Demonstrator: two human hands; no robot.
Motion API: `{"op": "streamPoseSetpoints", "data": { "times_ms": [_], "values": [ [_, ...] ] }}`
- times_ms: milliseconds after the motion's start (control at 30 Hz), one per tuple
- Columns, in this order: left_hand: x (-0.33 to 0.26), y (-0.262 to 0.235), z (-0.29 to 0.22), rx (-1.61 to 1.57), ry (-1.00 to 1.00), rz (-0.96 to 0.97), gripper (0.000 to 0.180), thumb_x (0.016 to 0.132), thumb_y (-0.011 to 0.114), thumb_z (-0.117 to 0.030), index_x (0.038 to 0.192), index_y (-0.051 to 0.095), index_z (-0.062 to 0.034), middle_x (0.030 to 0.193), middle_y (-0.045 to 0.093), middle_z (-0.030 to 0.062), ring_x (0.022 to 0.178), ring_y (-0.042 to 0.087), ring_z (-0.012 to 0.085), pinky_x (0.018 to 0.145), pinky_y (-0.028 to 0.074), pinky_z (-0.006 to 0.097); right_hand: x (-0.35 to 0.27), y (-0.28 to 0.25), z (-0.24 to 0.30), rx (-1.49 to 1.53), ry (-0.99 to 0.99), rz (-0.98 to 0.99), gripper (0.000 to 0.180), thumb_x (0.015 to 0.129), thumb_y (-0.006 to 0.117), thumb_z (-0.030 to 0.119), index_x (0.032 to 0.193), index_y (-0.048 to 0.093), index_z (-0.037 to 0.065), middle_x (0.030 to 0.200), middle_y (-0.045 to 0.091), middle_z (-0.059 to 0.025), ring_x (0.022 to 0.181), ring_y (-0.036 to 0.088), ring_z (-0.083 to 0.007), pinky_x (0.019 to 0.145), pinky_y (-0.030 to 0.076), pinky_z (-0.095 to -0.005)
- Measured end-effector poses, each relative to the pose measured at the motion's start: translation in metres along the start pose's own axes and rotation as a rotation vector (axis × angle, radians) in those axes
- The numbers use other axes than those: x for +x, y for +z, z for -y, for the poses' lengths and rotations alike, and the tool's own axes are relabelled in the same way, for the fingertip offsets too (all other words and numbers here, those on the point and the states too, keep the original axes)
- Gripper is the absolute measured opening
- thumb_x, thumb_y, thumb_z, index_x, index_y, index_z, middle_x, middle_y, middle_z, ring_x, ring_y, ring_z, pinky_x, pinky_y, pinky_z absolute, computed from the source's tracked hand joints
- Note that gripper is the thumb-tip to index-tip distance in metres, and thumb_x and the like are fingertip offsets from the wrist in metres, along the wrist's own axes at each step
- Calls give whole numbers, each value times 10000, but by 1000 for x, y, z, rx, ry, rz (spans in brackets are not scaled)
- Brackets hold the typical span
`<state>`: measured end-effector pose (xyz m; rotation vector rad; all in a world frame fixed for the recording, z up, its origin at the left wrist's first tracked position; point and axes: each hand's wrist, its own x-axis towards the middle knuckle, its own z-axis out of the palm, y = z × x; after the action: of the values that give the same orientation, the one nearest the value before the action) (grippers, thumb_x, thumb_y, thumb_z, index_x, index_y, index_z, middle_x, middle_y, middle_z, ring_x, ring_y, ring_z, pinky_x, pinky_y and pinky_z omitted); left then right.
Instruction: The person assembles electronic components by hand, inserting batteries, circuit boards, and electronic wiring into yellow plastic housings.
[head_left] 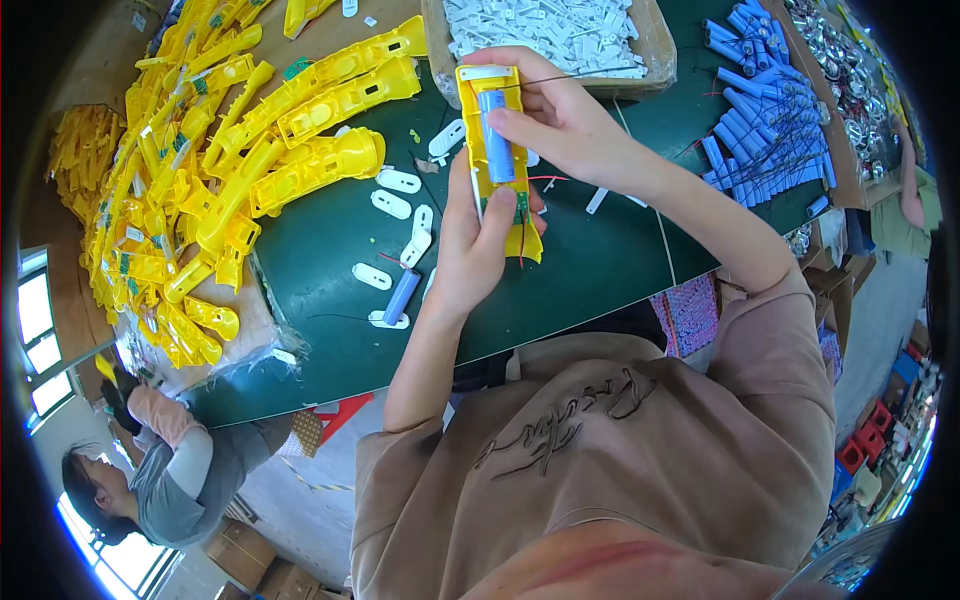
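Note:
My left hand (pixel 468 252) is closed around the lower part of a yellow plastic housing half (pixel 476 128), which stands lengthwise above the green table. Inside its hollow lies a blue cylindrical battery (pixel 498 155), with a small green circuit board (pixel 521 205) below it. My right hand (pixel 572 132) grips the housing's upper end, its thumb resting on the battery. A dark wire runs off to the right from the top, and a red wire (pixel 548 179) sticks out near the board. Some fingers are hidden behind the housing.
Yellow housings (pixel 330 90) pile up at left. White oval plastic pieces (pixel 391 204) and a loose blue battery (pixel 402 296) lie left of my hands. A box of small white parts (pixel 545 30) stands beyond; wired batteries (pixel 760 130) and metal parts (pixel 862 115) sit right. Another person (pixel 180 480) works at lower left.

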<state>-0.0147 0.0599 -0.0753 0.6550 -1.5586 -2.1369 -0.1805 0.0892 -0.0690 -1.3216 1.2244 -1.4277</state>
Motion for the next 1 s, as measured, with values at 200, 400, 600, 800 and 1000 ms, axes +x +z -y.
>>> {"op": "streamPoseSetpoints", "data": {
  "times_ms": [200, 400, 600, 800, 1000],
  "values": [
    [6, 6, 6, 23, 4, -36, 420, 945, 369, -81, 1345, 247, -44, 988, 533, 117, 805, 575, 150, 679, 513, 286, -1, 1, 4, 111, 121, -21, 518, 914, 510, 93, 1386, 299, 122, 1138, 528, -119, 962, 568, -149, 815, 496, -287],
    [10, 2, -19, 84, 201, 86, 706, 977, 375, -194, 1452, -139, -106, 1300, 428, 211, 1089, 517, 275, 939, 406, 363, 22, -45, 50, 9, 239, -33, 604, 911, 520, 86, 1436, 224, 120, 1193, 519, -66, 1033, 534, -121, 898, 448, -279],
    [67, -102, -95, 1155, 249, -271, 441, 880, 545, -94, 1306, 444, -37, 1132, 572, 129, 992, 570, 214, 863, 450, 323, 125, -263, 33, -444, 160, -459, 602, 872, 548, 141, 1389, 261, 30, 896, 590, -78, 746, 562, -115, 593, 451, -243],
    [233, -201, -103, 1590, 391, -275, 345, 899, 545, -195, 1218, 535, -63, 1094, 608, 128, 968, 579, 275, 838, 466, 384, 168, -483, -149, -656, 286, -530, 572, 900, 517, 414, 1346, 420, 69, 1154, 579, -86, 1009, 555, -138, 874, 420, -254],
    [304, -161, -108, 2043, 331, 23, 397, 830, 613, -310, 1166, 580, -101, 1039, 618, 91, 1074, 507, 279, 949, 367, 407, 188, -465, -111, -1299, 338, -336, 655, 902, 412, 542, 1323, 447, 41, 1255, 533, -181, 1085, 546, -284, 934, 400, -304]
  ]
}}
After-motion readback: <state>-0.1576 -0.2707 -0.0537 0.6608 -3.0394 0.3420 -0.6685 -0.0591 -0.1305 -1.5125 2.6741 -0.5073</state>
